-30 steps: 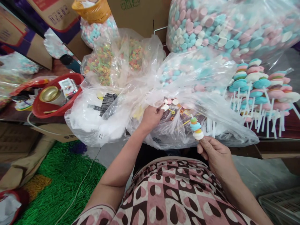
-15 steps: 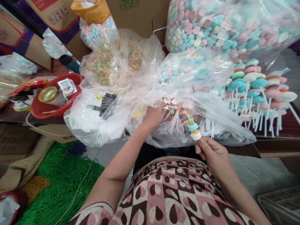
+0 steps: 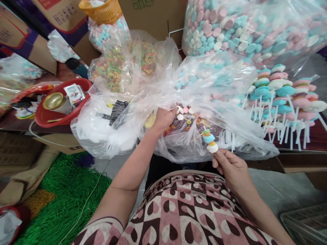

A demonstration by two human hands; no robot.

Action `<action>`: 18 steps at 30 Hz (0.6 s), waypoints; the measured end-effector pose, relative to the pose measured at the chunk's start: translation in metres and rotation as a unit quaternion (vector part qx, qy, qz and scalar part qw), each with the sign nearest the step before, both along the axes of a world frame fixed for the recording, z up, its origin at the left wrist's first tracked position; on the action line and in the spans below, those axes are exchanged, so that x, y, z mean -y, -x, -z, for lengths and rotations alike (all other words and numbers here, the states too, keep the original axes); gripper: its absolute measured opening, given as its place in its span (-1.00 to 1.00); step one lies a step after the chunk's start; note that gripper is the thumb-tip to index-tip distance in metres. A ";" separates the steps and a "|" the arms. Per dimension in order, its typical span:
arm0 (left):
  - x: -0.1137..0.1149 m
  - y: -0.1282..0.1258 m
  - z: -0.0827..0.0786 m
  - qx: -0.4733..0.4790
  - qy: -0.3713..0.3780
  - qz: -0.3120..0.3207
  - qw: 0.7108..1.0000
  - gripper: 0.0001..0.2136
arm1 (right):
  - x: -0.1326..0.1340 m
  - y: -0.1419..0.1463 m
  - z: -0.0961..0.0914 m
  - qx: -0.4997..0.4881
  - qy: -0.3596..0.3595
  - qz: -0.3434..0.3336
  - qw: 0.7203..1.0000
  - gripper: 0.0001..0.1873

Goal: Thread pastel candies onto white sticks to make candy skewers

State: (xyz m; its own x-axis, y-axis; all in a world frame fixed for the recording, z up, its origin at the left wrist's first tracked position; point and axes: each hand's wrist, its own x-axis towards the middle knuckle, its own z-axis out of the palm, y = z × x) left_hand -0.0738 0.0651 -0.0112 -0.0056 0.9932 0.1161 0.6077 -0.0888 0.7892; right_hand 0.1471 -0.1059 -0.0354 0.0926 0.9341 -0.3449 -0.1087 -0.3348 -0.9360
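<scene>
My right hand (image 3: 231,166) pinches the lower end of a candy skewer (image 3: 209,138), a stick threaded with white, yellow, blue, orange and green pieces. The skewer stands tilted, its stick tip pointing up. Over the dark tabletop, my left hand (image 3: 167,119) has its fingers pinched together at a white marshmallow (image 3: 178,109). Beside those fingertips lie a pink marshmallow (image 3: 185,110) and a few white ones. Small coloured rings (image 3: 169,129) lie below and to the right of the left hand, partly under clear plastic.
Finished-looking marshmallow skewers (image 3: 286,92) are piled at the right. A huge marshmallow bag (image 3: 250,30) stands behind, with a bag of coloured rings (image 3: 112,68) at back left. A red basin (image 3: 41,117) sits left. Loose plastic sheeting (image 3: 240,119) drapes over the table edge.
My left hand has drawn back slightly to the left, uncovering more white marshmallows and some red and orange rings. My right hand holds the skewer in nearly the same place.
</scene>
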 end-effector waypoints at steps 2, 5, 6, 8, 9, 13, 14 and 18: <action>-0.006 -0.001 0.004 -0.063 -0.009 0.022 0.998 -0.84 | 0.001 0.000 0.001 0.005 -0.002 -0.008 1.000 -0.71; -0.011 0.000 0.009 -0.163 -0.014 0.037 0.986 -0.83 | 0.002 -0.002 0.003 0.010 0.000 -0.013 1.000 -0.72; -0.010 0.001 0.010 -0.190 -0.015 0.041 0.981 -0.83 | 0.002 -0.002 0.003 0.010 0.000 -0.013 1.000 -0.71; -0.008 0.003 0.010 -0.238 -0.024 0.049 0.970 -0.81 | 0.002 -0.002 0.003 0.012 0.000 -0.011 1.000 -0.71; -0.006 0.003 0.009 -0.261 -0.031 0.053 0.963 -0.81 | 0.002 -0.002 0.003 0.012 0.001 -0.010 1.000 -0.70; 0.004 0.001 0.007 -0.325 -0.047 0.056 0.943 -0.78 | 0.002 -0.002 0.002 0.013 0.003 -0.011 1.000 -0.69; 0.007 0.000 0.008 -0.332 -0.048 0.054 0.941 -0.77 | 0.002 -0.001 0.001 0.013 0.004 -0.012 1.000 -0.69; 0.011 -0.003 0.010 -0.318 -0.054 0.066 0.944 -0.76 | 0.002 0.000 0.000 0.012 0.007 -0.016 1.000 -0.68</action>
